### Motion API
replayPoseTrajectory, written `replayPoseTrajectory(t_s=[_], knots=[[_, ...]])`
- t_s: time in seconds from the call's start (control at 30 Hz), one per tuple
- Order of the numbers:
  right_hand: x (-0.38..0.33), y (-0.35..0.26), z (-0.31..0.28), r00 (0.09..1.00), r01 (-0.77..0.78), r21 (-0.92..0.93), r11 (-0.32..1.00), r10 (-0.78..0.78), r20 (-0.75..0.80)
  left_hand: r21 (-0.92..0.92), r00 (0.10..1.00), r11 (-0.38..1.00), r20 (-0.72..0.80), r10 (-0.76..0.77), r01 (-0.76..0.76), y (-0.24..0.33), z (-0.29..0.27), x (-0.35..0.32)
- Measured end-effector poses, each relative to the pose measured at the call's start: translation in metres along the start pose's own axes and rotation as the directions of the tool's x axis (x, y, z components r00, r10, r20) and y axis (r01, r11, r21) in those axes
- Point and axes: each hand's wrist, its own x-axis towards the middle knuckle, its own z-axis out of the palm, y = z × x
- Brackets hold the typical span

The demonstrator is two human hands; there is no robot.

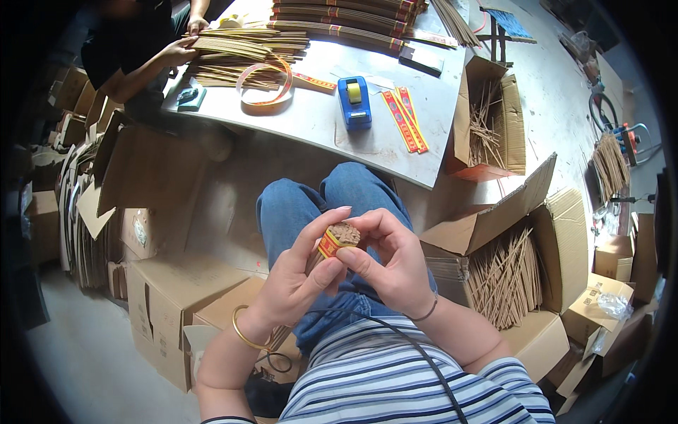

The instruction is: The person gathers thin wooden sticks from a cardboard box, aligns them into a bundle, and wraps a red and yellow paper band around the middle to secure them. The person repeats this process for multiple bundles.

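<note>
A bundle of brown incense sticks [345, 234] is held upright above my lap, its cut ends facing up. Around its top runs a red and yellow paper band [329, 245]. My left hand [293, 277] is wrapped round the bundle, with the thumb and fingers closed on it. From the other side, my right hand [388, 260] presses its thumb against the band, fingers curled at the bundle's top edge. The lower part of the bundle is mostly hidden behind my left hand and wrist.
On the white table [304, 127] stand a blue tape dispenser [354, 103], red-yellow paper strips [405, 120] and banded bundles [339, 32]. A co-worker's hands [185, 46] hold loose sticks at far left. Open cartons of sticks [505, 279] stand right; closed cartons [176, 297] left.
</note>
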Motion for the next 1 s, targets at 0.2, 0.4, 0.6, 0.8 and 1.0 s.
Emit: replayPoseTrajectory(t_s=[0.2,0.4,0.6,0.8,1.0], knots=[[0.053,0.024,-0.033,0.933,-0.213,0.164,0.963,0.151,0.326,-0.240,0.992,0.966,-0.054,-0.114,0.098,-0.018,-0.018,0.011],[0.167,0.071,-0.084,0.925,-0.294,-0.513,0.807,0.105,-0.365,-0.252,0.987,0.955,-0.006,-0.162,0.155,-0.026,-0.035,0.014],[0.198,0.057,-0.087,0.760,-0.615,-0.043,0.787,0.578,-0.296,-0.258,0.981,0.946,0.069,-0.182,0.194,-0.030,-0.051,0.009],[0.200,0.060,-0.091,0.741,-0.606,0.107,0.788,0.609,-0.283,-0.290,0.984,0.940,0.064,-0.169,0.180,-0.032,-0.051,0.003],[0.203,0.057,-0.088,0.755,-0.592,0.105,0.799,0.596,-0.273,-0.281,0.978,0.937,0.065,-0.197,0.207,-0.031,-0.048,-0.004]])
